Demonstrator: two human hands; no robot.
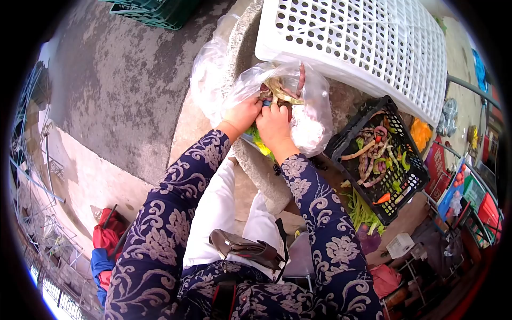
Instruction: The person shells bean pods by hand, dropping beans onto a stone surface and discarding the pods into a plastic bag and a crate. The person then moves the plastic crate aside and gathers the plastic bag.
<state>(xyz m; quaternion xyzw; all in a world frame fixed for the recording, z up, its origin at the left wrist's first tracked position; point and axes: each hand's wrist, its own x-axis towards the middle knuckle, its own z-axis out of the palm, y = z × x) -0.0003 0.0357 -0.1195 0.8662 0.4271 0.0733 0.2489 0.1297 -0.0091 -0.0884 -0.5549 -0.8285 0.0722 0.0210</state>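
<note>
The left hand [244, 114] and right hand [275, 129] meet at the mouth of a clear plastic bag [319, 92], fingertips bent inward over withered-looking bean pods [286, 95] inside it; whether either is closed on a pod cannot be told. The work looks unfinished: the bag stands open, its pods loose, and the black crate [349, 126] near the right hand holds more pods among vegetable scraps. How much is done is unclear.
</note>
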